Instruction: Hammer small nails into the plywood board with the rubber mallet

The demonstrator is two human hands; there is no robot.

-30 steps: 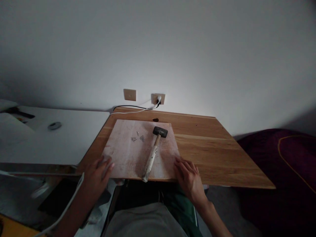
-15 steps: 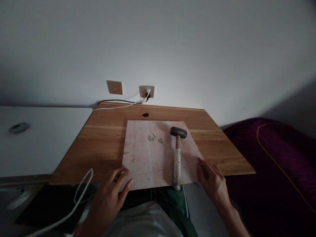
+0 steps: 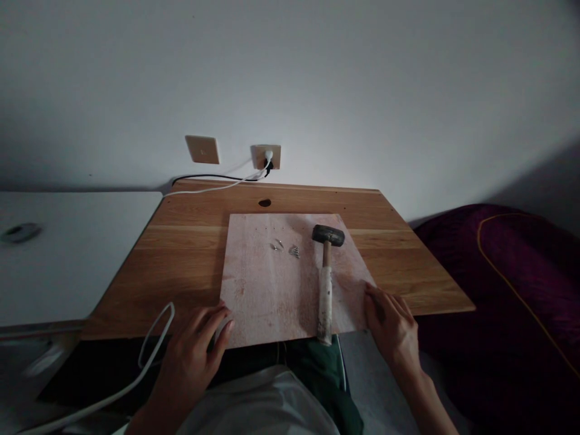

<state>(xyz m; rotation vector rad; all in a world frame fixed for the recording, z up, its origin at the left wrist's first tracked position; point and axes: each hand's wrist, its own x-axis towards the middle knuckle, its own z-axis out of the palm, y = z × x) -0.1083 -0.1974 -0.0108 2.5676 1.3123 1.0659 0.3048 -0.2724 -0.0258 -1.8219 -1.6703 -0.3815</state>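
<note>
A flat pinkish board [image 3: 267, 290] lies on the wooden desk, its front edge overhanging slightly. My left hand [image 3: 193, 344] is at the board's front left edge, fingers curled and thumb by the corner. On the opposite side, my right hand [image 3: 392, 323] grips the right edge between thumb and fingers. A hammer [image 3: 326, 284] with a dark head and white-wrapped handle rests on the board's right half, handle toward me. Several small metal nails [image 3: 294, 251] lie bunched near the middle, with a few loose ones [image 3: 277, 245] just left of them.
The wooden desk [image 3: 181, 260] has a cable hole [image 3: 264, 203] near the wall. Plugs and cables hang from a socket [image 3: 266, 157]. A white surface [image 3: 81, 260] adjoins on the left, a white cable [image 3: 136, 380] loops at front left, and purple fabric [image 3: 453, 272] lies right.
The left group of nails has fewer in it, and the right bunch looks larger. The view has shifted slightly. Both hands stay at the board's edges, and the hammer lies as before.
</note>
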